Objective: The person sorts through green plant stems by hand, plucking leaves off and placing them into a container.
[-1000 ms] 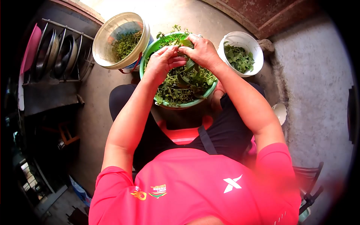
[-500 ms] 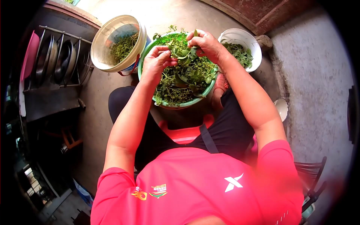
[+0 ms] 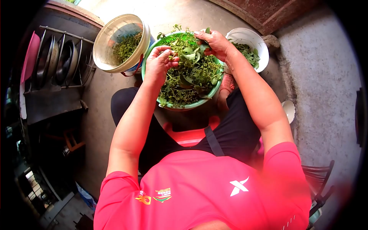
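A green basin between my knees holds a heap of green sprigs with small round berries and leaves. My left hand is above the basin's left side, thumb and fingertips pinched on a thin sprig stem. Over the right side of the heap, my right hand is closed around green leaves, one tip poking up past the fingers. More broad leaves lie or hang between both hands; whether they are attached to the held stem is unclear.
Left of the basin stands a cream bucket with berry clusters inside. A white bucket at right contains loose leaves. I sit on a red stool. A rack with pans is at far left, a white bowl at right.
My right hand has shifted slightly right, away from the left hand, with leaves in its fingers. My left hand has barely moved and its fingers have curled in more.
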Demonstrator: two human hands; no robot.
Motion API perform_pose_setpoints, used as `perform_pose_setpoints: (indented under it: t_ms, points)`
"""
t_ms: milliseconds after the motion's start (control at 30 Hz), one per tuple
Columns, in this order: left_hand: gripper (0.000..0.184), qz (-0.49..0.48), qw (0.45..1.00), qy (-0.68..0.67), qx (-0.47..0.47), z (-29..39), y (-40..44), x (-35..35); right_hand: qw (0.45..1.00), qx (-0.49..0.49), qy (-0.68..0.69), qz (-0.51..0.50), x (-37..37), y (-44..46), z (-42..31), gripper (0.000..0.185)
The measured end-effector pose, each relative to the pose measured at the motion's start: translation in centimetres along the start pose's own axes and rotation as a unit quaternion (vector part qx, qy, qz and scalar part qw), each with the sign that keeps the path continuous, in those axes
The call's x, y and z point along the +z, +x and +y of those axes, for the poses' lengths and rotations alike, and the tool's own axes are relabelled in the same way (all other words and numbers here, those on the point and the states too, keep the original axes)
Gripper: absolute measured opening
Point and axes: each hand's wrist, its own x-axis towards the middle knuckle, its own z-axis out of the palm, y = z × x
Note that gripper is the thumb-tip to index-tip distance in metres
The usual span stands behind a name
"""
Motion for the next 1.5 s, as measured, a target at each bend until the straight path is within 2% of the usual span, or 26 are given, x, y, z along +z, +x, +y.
perform_pose_setpoints:
  t_ms: [33, 100, 167, 233, 300, 367, 433, 467, 500, 567, 633, 767, 833, 867, 900, 967, 1033, 1100, 1167, 1267, 1300, 1367, 1433, 1467, 1500]
  points:
    - [0.017, 0.0, 1.0, 0.0, 0.001, 0.1, 0.1, -0.1, 1.0, 0.0, -0.001, 0.0, 0.1, -0.2, -0.2, 0.019]
    - [0.019, 0.024, 0.999, -0.033, -0.019, 0.2, 0.1, -0.2, 0.993, -0.028, -0.115, -0.022, 0.7, -1.0, -0.4, 0.017]
    - [0.021, 0.025, 0.999, -0.041, -0.026, 0.1, 0.3, -0.4, 0.984, -0.031, -0.169, -0.034, 1.7, -1.6, -0.5, 0.027]
    - [0.021, 0.013, 0.999, -0.045, -0.025, 0.0, 0.3, -0.5, 0.981, -0.05, -0.161, -0.091, 2.3, -0.9, 0.7, 0.034]
    - [0.021, 0.017, 0.998, -0.044, -0.029, -0.1, 0.3, -0.4, 0.933, -0.179, -0.308, -0.058, 2.6, 0.7, 2.6, 0.027]
    - [0.021, 0.022, 0.998, -0.043, -0.032, 0.0, 0.3, -0.5, 0.929, -0.178, -0.323, -0.016, 2.6, 0.5, 2.4, 0.024]
    - [0.021, 0.04, 0.995, -0.076, -0.041, 0.3, 0.2, -0.6, 0.96, -0.137, -0.246, 0.008, 2.1, 0.3, 1.6, 0.021]
    - [0.021, 0.056, 0.994, -0.082, -0.046, 0.4, 0.2, -0.5, 0.984, -0.072, -0.162, 0.013, 2.0, 0.1, 1.4, 0.018]
    - [0.021, 0.057, 0.994, -0.082, -0.045, 0.3, 0.4, -0.8, 0.994, -0.049, -0.1, 0.002, 1.8, -0.3, 1.1, 0.015]
    - [0.022, 0.045, 0.992, -0.112, -0.044, 0.1, 0.9, -1.6, 0.999, -0.02, -0.004, 0.024, 1.7, -0.4, 0.9, 0.018]
    - [0.023, 0.073, 0.99, -0.111, -0.047, 0.4, 0.7, -1.3, 0.995, -0.028, 0.091, 0.006, 0.8, 0.2, 1.3, 0.02]
    - [0.024, 0.056, 0.99, -0.123, -0.04, 0.9, 0.7, -1.8, 0.989, -0.03, 0.147, -0.004, -1.0, 0.9, 1.0, 0.015]
    - [0.023, 0.03, 0.984, -0.172, -0.025, 1.4, 0.5, -2.0, 0.974, -0.041, 0.223, -0.025, -0.8, 0.3, 0.3, 0.016]
    - [0.023, 0.012, 0.981, -0.191, -0.01, 1.7, 0.5, -2.2, 0.973, -0.029, 0.225, 0.037, -0.5, 0.0, 0.0, 0.017]
    - [0.022, 0.015, 0.98, -0.198, -0.01, 2.2, 0.4, -2.3, 0.973, -0.03, 0.226, 0.035, -0.6, 0.0, -0.2, 0.017]
    - [0.023, 0.016, 0.974, -0.228, 0.004, 2.9, 0.5, -2.7, 0.971, -0.046, 0.232, -0.038, -1.6, 0.0, -0.4, 0.016]
    - [0.021, 0.019, 0.969, -0.241, 0.043, 4.1, 0.8, -3.4, 0.968, -0.045, 0.248, -0.002, -1.4, -0.4, -1.0, 0.019]
    - [0.019, 0.046, 0.971, -0.216, 0.09, 6.0, 1.6, -4.5, 0.963, -0.063, 0.261, -0.032, -2.9, 0.2, -0.7, 0.022]
    - [0.02, 0.079, 0.967, -0.19, 0.151, 7.8, 3.2, -7.4, 0.967, -0.077, 0.242, -0.005, -3.3, -0.2, -1.2, 0.022]
    - [0.018, 0.203, 0.945, -0.129, 0.221, 10.6, 5.3, -9.6, 0.958, -0.086, 0.272, -0.016, -4.2, -0.4, -1.4, 0.021]
    - [0.022, 0.209, 0.94, -0.077, 0.259, 11.3, 5.0, -9.2, 0.958, -0.088, 0.271, -0.014, -4.3, -0.5, -1.4, 0.021]
    - [0.033, 0.271, 0.935, 0.039, 0.224, 11.4, 5.5, -9.5, 0.958, -0.092, 0.271, -0.012, -4.5, -0.6, -1.4, 0.021]
    - [0.043, 0.224, 0.931, 0.222, 0.184, 10.2, 5.7, -9.1, 0.959, -0.089, 0.267, 0.018, -4.4, -0.6, -1.3, 0.02]
    - [0.044, 0.174, 0.92, 0.29, 0.198, 9.1, 5.6, -8.4, 0.958, -0.091, 0.27, 0.02, -4.4, -0.4, -1.3, 0.02]
    - [0.039, 0.145, 0.885, 0.369, 0.246, 8.0, 5.2, -6.9, 0.958, -0.086, 0.274, 0.019, -4.3, -0.2, -1.2, 0.02]
